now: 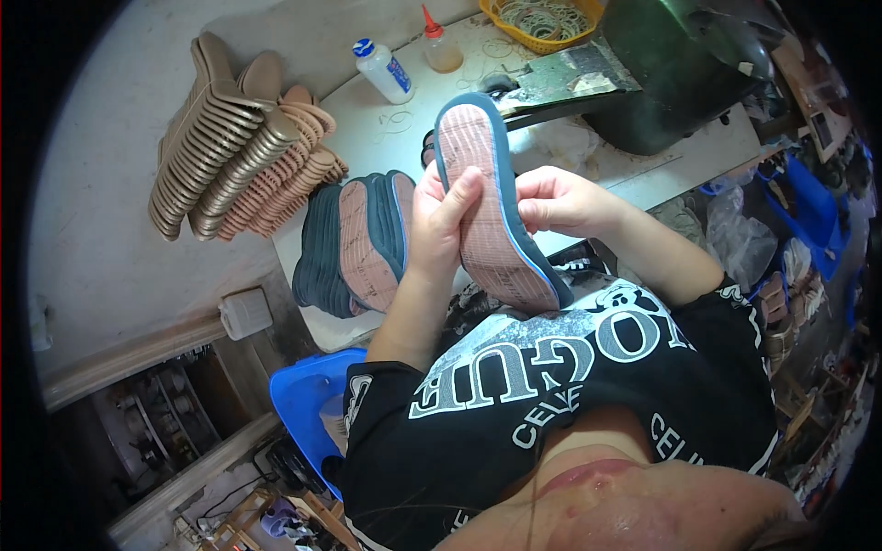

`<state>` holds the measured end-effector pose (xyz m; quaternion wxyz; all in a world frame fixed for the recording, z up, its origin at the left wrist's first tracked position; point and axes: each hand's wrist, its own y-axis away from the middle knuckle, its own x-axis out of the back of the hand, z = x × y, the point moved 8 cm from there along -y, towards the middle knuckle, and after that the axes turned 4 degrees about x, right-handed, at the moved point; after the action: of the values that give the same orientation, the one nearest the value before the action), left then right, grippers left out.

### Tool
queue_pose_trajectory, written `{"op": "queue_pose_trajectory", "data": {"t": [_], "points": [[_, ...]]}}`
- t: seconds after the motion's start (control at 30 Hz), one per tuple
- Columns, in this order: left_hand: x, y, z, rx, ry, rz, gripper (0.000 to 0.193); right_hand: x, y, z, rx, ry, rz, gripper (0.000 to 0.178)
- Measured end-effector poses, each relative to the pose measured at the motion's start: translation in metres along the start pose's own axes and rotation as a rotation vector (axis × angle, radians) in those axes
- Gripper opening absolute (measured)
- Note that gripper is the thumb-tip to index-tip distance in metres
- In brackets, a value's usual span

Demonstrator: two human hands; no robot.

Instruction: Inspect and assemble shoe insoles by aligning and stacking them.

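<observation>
A long curved insole (490, 216) stands tilted in front of my chest, its pinkish lined face toward me and its rim dark teal with a light blue line. My left hand (439, 216) is closed round its left edge, thumb pressed on the face. On the opposite edge, my right hand (560, 200) pinches the rim near the middle; some of its fingertips are hidden behind the insole. Beside my left forearm, a row of similar teal and pink insoles (366, 241) is stacked on edge on the white table (354, 138).
Bundles of gold and pink soles (216, 151) rest at the far left. A white bottle with a blue cap (384, 72), a red-tipped squeeze bottle (442, 50) and a yellow basket (542, 39) stand at the back. A dark green machine (657, 78) is behind my right hand; a blue chair (308, 404) is lower left.
</observation>
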<state>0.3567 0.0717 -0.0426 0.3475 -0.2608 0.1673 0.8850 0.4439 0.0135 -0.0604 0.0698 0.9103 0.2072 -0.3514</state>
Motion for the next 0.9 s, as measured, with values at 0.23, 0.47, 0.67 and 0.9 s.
{"op": "queue_pose_trajectory", "data": {"t": [0.23,0.47,0.67,0.9], "points": [[-0.012,-0.008,0.016,-0.278,-0.338,0.109,0.029,0.022,0.001,-0.013,-0.225,0.326,0.064,0.024],[-0.01,-0.01,0.036,-0.4,-0.591,0.301,0.035,0.012,-0.022,-0.047,0.091,0.908,0.098,0.029],[0.025,-0.039,0.046,-0.279,-0.333,0.445,0.034,0.022,-0.02,-0.021,-0.06,0.596,0.143,0.04],[0.049,-0.082,0.045,-0.376,-1.115,0.616,0.049,0.039,-0.003,-0.019,0.042,0.178,0.309,0.031]]}}
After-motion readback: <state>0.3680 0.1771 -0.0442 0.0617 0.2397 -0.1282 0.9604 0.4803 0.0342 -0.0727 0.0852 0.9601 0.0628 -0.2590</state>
